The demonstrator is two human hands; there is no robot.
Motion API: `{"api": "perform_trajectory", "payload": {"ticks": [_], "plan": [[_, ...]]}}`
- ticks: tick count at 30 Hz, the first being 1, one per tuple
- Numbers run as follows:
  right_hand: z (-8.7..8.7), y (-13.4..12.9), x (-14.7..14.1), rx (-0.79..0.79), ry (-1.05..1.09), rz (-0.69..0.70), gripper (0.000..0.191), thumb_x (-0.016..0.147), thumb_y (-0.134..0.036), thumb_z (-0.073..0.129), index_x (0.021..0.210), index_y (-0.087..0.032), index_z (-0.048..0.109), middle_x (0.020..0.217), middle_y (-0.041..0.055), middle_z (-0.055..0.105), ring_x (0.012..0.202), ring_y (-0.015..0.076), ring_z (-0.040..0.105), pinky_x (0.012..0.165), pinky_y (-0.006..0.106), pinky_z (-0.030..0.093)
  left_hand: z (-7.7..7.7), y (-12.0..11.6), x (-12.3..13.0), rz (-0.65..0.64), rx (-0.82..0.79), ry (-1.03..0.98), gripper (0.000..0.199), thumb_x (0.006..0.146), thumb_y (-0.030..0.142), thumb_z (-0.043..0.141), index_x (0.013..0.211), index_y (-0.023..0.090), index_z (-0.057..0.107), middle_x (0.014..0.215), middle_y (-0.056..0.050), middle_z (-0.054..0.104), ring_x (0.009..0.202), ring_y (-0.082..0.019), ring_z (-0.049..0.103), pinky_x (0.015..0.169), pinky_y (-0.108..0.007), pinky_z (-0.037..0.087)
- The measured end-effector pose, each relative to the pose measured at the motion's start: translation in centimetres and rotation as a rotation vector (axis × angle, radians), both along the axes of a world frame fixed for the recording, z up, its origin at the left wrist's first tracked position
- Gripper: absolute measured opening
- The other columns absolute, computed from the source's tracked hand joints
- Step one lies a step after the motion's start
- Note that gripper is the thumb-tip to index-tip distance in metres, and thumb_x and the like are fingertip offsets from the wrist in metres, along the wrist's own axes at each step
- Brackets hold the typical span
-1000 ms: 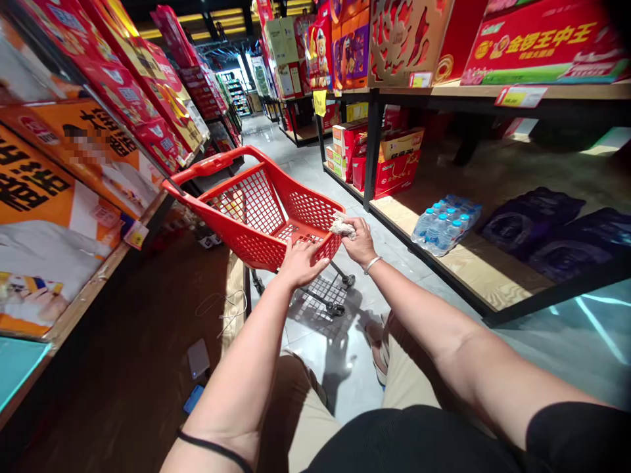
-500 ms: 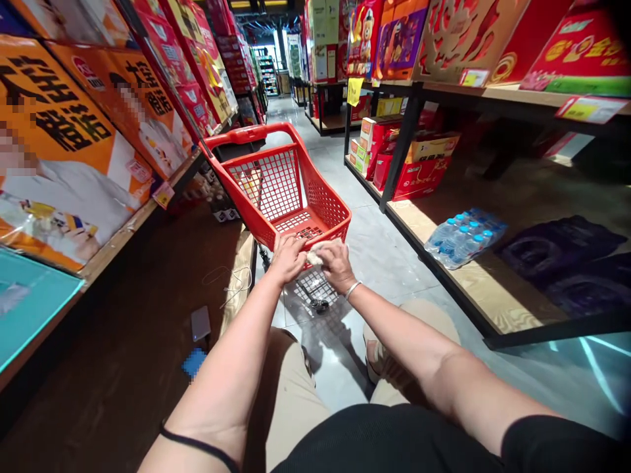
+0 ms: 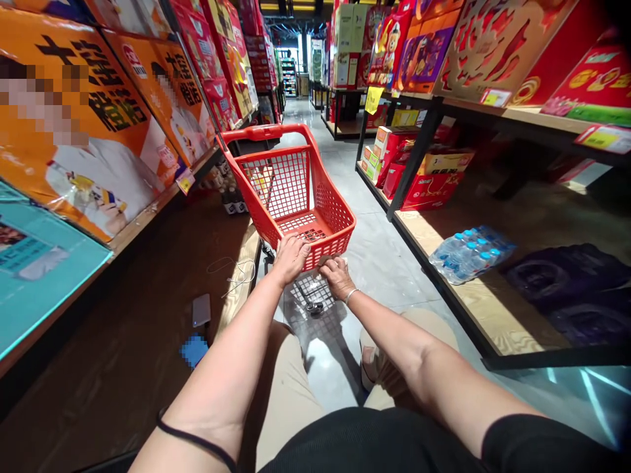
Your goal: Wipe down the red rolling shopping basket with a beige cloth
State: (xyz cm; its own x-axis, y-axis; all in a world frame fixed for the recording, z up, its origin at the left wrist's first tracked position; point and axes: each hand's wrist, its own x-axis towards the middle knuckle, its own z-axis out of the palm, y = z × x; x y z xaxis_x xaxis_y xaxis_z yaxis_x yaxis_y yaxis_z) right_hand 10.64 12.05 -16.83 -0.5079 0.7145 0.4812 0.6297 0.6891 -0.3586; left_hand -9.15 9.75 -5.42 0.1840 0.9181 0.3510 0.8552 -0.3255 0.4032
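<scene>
A red plastic shopping cart (image 3: 296, 137) with a lattice basket stands in front of my knees; nothing lies inside it. My left hand (image 3: 290, 257) grips the near corner of its upper rim, fingers curled over the edge. Lower down, against the bottom edge of the near wall, my right hand (image 3: 337, 277) presses a pale cloth (image 3: 323, 263). Most of the cloth is hidden under those fingers. Below the basket a caster wheel (image 3: 314, 307) shows close to the floor.
Shelves of boxed goods flank the aisle. On the right lower shelf lies a pack of water bottles (image 3: 472, 253) beside dark purple packs (image 3: 572, 276). A phone-like grey device (image 3: 201, 310) and a white cable (image 3: 241, 276) rest at left. Grey tiled floor (image 3: 340, 167) runs ahead.
My right hand has moved with the cloth from the basket's upper rim down to its lower edge. My left hand stays on the rim. The view has turned slightly left.
</scene>
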Motion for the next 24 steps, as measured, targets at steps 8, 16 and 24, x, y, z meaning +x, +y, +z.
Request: {"api": "perform_trajectory", "payload": {"ticks": [8,16,24], "plan": [[5.6,2.7,0.8,0.128,0.206,-0.148,0.031,0.088,-0.015,0.055,0.113,-0.028,0.068,0.124,0.0077,0.055,0.124,0.0286,0.035,0.116,0.052,0.029,-0.3,-0.5,-1.0,0.006,0.019,-0.025,0.044,0.104,0.041,0.026,0.113,0.02,0.063,0.118,-0.009,0.062,0.136,-0.024,0.039,0.124,-0.047,0.027],[1.7,0.6,1.0,0.028,0.071,-0.051,0.031,0.085,-0.007,0.052,0.1,-0.027,0.07,0.11,0.0073,0.061,0.114,0.0267,0.042,0.106,0.046,0.039,0.1,-1.1,-1.2,0.006,0.011,0.051,0.039,0.077,0.019,0.052,0.115,0.019,0.061,0.124,-0.011,0.061,0.136,-0.029,0.04,0.122,-0.051,0.033],[11.6,2.5,2.7,0.134,0.239,-0.152,0.045,0.078,-0.014,0.061,0.122,-0.02,0.063,0.132,0.014,0.052,0.126,0.0309,0.042,0.11,0.049,0.033,-0.3,-1.8,-1.1,0.03,0.043,0.051,0.048,0.067,0.013,0.053,0.113,0.02,0.06,0.122,-0.011,0.059,0.136,-0.031,0.041,0.121,-0.052,0.034]]}}
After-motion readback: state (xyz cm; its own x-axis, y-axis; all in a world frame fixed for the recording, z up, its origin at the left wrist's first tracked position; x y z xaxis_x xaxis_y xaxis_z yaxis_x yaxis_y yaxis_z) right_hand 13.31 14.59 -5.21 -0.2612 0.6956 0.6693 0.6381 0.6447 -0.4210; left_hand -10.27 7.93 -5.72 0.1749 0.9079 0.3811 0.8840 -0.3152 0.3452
